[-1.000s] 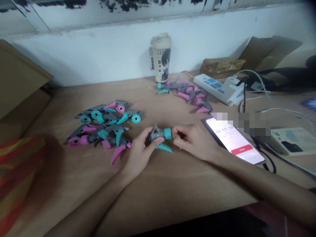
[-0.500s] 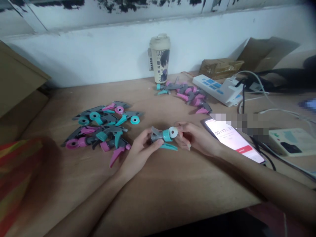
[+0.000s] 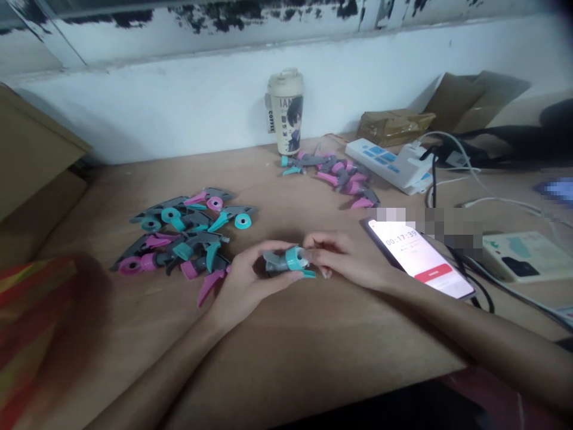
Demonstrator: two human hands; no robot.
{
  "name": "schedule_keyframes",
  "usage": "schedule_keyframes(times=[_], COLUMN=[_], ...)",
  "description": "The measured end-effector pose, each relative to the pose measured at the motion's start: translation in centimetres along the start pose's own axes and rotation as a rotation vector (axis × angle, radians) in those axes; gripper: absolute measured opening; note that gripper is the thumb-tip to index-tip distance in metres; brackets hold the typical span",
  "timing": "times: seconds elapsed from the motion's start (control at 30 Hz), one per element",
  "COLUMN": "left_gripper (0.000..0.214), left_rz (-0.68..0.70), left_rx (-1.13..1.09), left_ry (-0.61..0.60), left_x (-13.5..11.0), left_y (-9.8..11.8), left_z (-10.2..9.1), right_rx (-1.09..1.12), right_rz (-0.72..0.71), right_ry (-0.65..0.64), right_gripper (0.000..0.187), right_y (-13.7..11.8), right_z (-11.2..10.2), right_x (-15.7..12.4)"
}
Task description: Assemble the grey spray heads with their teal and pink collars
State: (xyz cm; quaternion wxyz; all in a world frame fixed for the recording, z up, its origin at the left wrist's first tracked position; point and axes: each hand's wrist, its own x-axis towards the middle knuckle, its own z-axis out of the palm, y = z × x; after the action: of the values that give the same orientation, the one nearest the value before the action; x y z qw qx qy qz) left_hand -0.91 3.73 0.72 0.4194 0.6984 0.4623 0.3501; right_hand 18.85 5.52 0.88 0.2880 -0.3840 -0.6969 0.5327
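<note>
A grey trigger spray head (image 3: 278,263) with a teal collar and teal trigger lies on its side in my left hand (image 3: 250,272), the thumb below and the fingers behind it. Its collar points right, toward my right hand (image 3: 333,254). The fingers of that hand are curled, and their tips press at the collar's open end, where a bit of white shows. My right fingertips partly hide the mouth of the collar. Left of my hands lies a pile of spray heads (image 3: 197,218) in grey with pink or teal parts.
A second group of spray heads (image 3: 342,173) lies near the wall, beside a cream coffee cup (image 3: 286,113). At right are a white power strip (image 3: 385,164), a phone (image 3: 423,260) showing a timer, cables and a small white box (image 3: 526,257). Cardboard (image 3: 36,143) stands at left.
My right fingertips have come onto the collar's end, covering the white disc that showed there. The spray head has turned slightly and sits lower in view; the camera has shifted a little.
</note>
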Motion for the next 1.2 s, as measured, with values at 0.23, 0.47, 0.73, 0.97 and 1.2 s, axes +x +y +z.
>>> schedule_keyframes(times=[0.23,0.47,0.73,0.97,1.2], left_gripper=[0.028,0.032,0.031,0.029,0.029], left_rz=[0.355,0.485,0.400,0.395,0.403], left_rx=[0.453,0.581,0.439,0.400,0.411], left_ry=[0.312,0.309,0.400,0.377,0.348], left_x=[-1.0,-0.9,-1.5,-1.6,-1.6], left_y=[0.2,-0.8,-1.2,-1.3,-1.3], left_z=[0.6,0.5,1.6,2.1,2.0], right_rx=[0.022,0.094,-0.155,-0.365,-0.397], right_rz=[-0.125,-0.109,-0.216,-0.397,-0.507], right_ry=[0.018,0.060,0.254,0.259,0.237], right_gripper=[0.016,0.017,0.021,0.014,0.012], right_y=[-0.8,-0.4,-0.5,-0.5,-0.4], right_z=[0.3,0.4,0.9,1.1,1.1], right_x=[-0.4,-0.3,-0.6,-0.9,-1.0])
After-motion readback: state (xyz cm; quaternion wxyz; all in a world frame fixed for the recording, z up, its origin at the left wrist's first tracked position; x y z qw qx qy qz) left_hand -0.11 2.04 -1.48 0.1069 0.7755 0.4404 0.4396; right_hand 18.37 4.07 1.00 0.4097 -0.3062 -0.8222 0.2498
